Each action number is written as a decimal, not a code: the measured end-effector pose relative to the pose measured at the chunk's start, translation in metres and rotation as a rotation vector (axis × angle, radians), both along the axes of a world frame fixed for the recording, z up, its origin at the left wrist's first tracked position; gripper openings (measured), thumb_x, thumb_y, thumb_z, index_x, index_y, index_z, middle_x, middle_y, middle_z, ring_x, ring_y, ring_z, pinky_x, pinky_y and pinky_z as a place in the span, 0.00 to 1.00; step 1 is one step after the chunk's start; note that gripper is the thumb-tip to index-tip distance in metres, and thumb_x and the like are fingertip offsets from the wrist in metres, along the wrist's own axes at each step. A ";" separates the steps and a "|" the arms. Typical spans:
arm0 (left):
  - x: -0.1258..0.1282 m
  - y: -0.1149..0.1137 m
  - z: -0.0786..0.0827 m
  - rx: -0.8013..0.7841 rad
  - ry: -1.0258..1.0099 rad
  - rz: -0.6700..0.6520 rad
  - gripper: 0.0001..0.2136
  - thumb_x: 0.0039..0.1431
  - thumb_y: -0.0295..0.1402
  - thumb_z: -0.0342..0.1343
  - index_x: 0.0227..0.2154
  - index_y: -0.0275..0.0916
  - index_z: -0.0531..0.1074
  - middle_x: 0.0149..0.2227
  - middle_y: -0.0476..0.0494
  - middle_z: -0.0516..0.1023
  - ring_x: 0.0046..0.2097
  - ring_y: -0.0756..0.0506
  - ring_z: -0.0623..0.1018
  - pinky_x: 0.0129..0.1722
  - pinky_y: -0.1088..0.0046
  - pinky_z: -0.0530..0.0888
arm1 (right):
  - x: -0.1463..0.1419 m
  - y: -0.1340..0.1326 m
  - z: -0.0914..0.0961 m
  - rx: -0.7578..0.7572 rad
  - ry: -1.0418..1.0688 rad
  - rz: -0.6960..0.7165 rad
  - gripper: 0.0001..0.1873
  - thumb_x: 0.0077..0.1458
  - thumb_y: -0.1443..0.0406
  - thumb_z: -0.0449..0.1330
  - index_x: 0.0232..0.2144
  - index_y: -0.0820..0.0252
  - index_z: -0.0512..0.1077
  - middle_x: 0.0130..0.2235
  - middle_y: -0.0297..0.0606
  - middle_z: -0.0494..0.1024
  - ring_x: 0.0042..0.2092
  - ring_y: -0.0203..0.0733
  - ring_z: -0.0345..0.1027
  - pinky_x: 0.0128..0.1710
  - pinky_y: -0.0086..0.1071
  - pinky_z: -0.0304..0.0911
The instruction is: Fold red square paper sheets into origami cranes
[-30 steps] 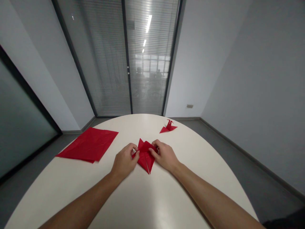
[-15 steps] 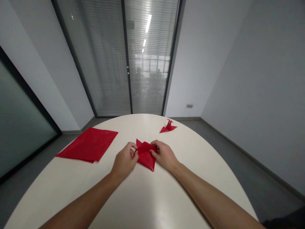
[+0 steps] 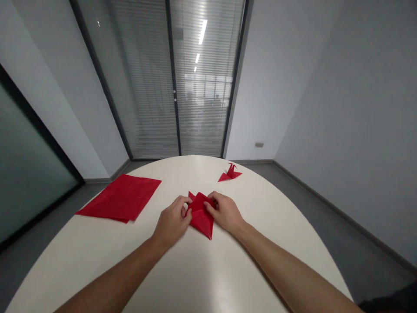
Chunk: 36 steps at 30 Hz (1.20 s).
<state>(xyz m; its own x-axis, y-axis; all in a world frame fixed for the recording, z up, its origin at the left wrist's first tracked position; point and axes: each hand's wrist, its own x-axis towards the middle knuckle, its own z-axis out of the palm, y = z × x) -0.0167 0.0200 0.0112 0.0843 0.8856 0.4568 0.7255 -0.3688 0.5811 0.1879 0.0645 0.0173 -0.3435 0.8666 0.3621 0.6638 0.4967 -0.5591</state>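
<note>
A partly folded piece of red origami paper (image 3: 202, 219) lies on the table between my hands, its pointed end toward me and a flap turned at the far side. My left hand (image 3: 174, 217) pinches its left edge between thumb and fingers. On the right edge, my right hand (image 3: 226, 211) grips with the thumb on top and the fingers curled behind. The fingertips of both hands are partly hidden by the paper. Beyond my right hand stands a finished red paper crane (image 3: 231, 173).
Several red paper sheets (image 3: 120, 198) lie stacked at the left edge of the round white table (image 3: 182, 278). Past the table are a glass partition with blinds (image 3: 202, 121) and grey walls.
The paper's near point has shifted slightly toward me, and its upper flap looks flatter and wider. My left hand has moved a little to the right; my right hand is nearly still.
</note>
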 end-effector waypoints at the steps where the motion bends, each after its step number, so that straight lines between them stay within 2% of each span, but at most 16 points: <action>1: 0.000 0.000 0.000 -0.004 -0.002 0.002 0.09 0.60 0.29 0.51 0.43 0.43 0.69 0.28 0.53 0.70 0.29 0.48 0.72 0.31 0.73 0.66 | 0.000 0.000 0.000 0.002 0.001 -0.006 0.03 0.61 0.63 0.58 0.34 0.55 0.70 0.32 0.32 0.77 0.31 0.38 0.68 0.33 0.30 0.58; 6: 0.001 0.000 0.000 -0.053 -0.035 0.052 0.11 0.59 0.30 0.52 0.45 0.43 0.69 0.27 0.54 0.70 0.28 0.48 0.72 0.30 0.73 0.65 | 0.000 -0.001 0.000 0.009 0.071 -0.017 0.04 0.59 0.63 0.59 0.39 0.54 0.69 0.36 0.32 0.77 0.31 0.37 0.68 0.34 0.31 0.61; 9: 0.001 0.001 -0.001 -0.081 -0.083 0.091 0.12 0.58 0.29 0.52 0.45 0.43 0.69 0.25 0.54 0.70 0.27 0.47 0.73 0.30 0.73 0.65 | 0.001 -0.003 0.000 0.004 0.089 0.028 0.10 0.58 0.64 0.60 0.43 0.53 0.67 0.38 0.32 0.76 0.31 0.37 0.68 0.34 0.31 0.62; 13: 0.002 0.003 0.000 -0.111 -0.156 0.121 0.11 0.57 0.29 0.52 0.44 0.42 0.68 0.23 0.56 0.69 0.25 0.47 0.73 0.29 0.73 0.65 | 0.001 -0.007 0.004 0.032 0.037 0.107 0.15 0.57 0.65 0.61 0.47 0.53 0.66 0.40 0.34 0.77 0.36 0.39 0.70 0.39 0.33 0.63; 18: 0.001 0.005 0.001 -0.141 -0.220 0.153 0.09 0.58 0.32 0.53 0.42 0.42 0.68 0.28 0.53 0.74 0.25 0.48 0.74 0.28 0.74 0.66 | 0.001 -0.010 0.009 0.052 -0.027 0.186 0.15 0.57 0.66 0.61 0.47 0.54 0.66 0.45 0.37 0.77 0.42 0.42 0.71 0.44 0.34 0.64; 26: 0.000 0.006 0.003 -0.153 -0.167 0.198 0.05 0.58 0.33 0.53 0.37 0.41 0.70 0.27 0.52 0.74 0.26 0.48 0.72 0.28 0.74 0.64 | 0.002 -0.009 0.005 0.089 -0.029 0.223 0.14 0.58 0.70 0.57 0.46 0.55 0.66 0.42 0.36 0.76 0.40 0.40 0.71 0.42 0.33 0.64; 29: -0.001 0.007 0.002 -0.163 -0.182 0.211 0.07 0.58 0.32 0.54 0.39 0.42 0.69 0.28 0.52 0.75 0.25 0.49 0.72 0.27 0.75 0.64 | 0.002 -0.009 0.004 0.093 -0.028 0.238 0.14 0.58 0.72 0.55 0.46 0.55 0.66 0.41 0.36 0.76 0.38 0.39 0.71 0.41 0.32 0.64; 31: -0.001 0.008 0.001 -0.165 -0.193 0.221 0.10 0.57 0.30 0.54 0.42 0.42 0.68 0.30 0.52 0.76 0.25 0.49 0.73 0.27 0.75 0.64 | 0.002 -0.010 0.005 0.098 -0.025 0.243 0.13 0.59 0.71 0.55 0.46 0.55 0.66 0.41 0.36 0.76 0.39 0.39 0.71 0.42 0.32 0.65; 36: -0.001 0.009 -0.002 -0.122 -0.234 0.209 0.15 0.54 0.26 0.54 0.45 0.42 0.65 0.44 0.45 0.78 0.26 0.51 0.73 0.28 0.75 0.67 | 0.001 -0.012 0.008 0.095 -0.029 0.270 0.14 0.58 0.65 0.61 0.47 0.54 0.67 0.44 0.38 0.76 0.43 0.42 0.71 0.44 0.33 0.65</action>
<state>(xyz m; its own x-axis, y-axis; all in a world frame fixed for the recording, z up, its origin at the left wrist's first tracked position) -0.0174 0.0287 0.0097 -0.1996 0.9220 0.3318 0.6194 -0.1437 0.7718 0.1892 0.0528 0.0250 -0.5688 0.7051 0.4234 0.5155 0.7068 -0.4844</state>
